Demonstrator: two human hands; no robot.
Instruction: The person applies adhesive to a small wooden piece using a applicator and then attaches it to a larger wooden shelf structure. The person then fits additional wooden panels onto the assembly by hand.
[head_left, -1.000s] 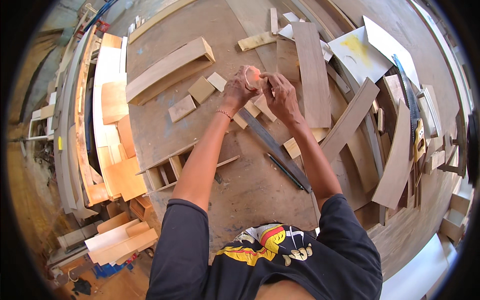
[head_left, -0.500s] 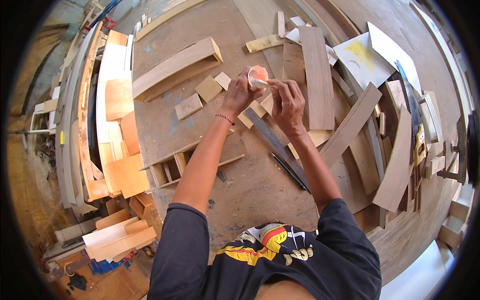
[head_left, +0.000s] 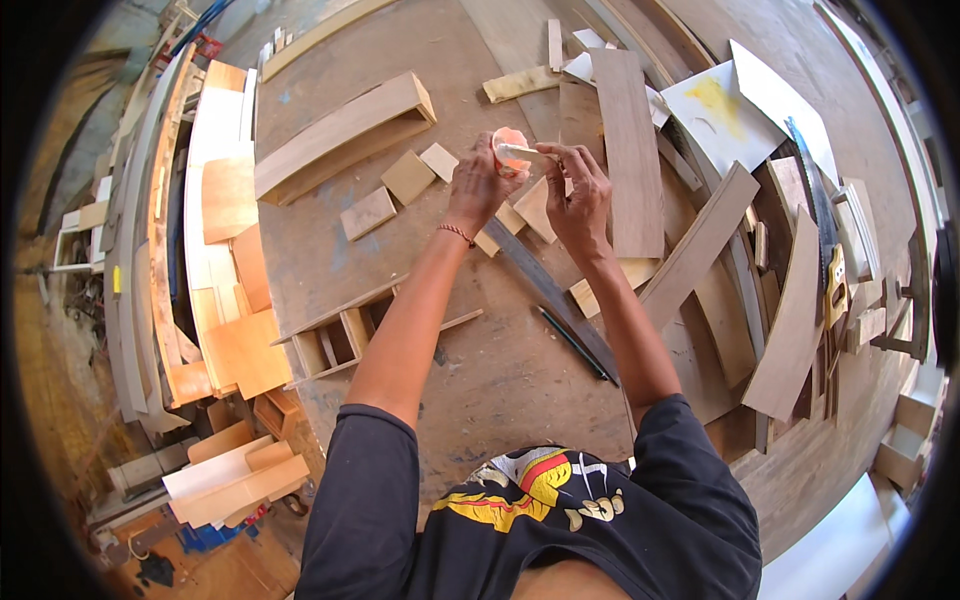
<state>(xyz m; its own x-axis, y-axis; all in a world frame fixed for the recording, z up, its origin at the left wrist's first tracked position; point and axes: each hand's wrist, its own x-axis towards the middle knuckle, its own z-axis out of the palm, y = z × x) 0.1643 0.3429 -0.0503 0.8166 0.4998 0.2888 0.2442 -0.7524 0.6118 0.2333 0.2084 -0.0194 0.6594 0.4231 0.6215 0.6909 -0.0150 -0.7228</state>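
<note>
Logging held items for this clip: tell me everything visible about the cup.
The cup is pinkish orange, with an uneven rim and a thin, plastic-like look. The left hand grips it above the table, mouth tilted toward the camera. A pale stick, held in the right hand, reaches into its mouth; its contents are unclear.

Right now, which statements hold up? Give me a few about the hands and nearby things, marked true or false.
1. The left hand holds a pinkish cup. True.
2. The right hand holds a thin stick. True.
3. The thin stick points away from the pinkish cup. False: its tip is at the cup's mouth.
4. The bracelet is on the right wrist. False: the left.
5. The handsaw is right of both hands. True.
</note>
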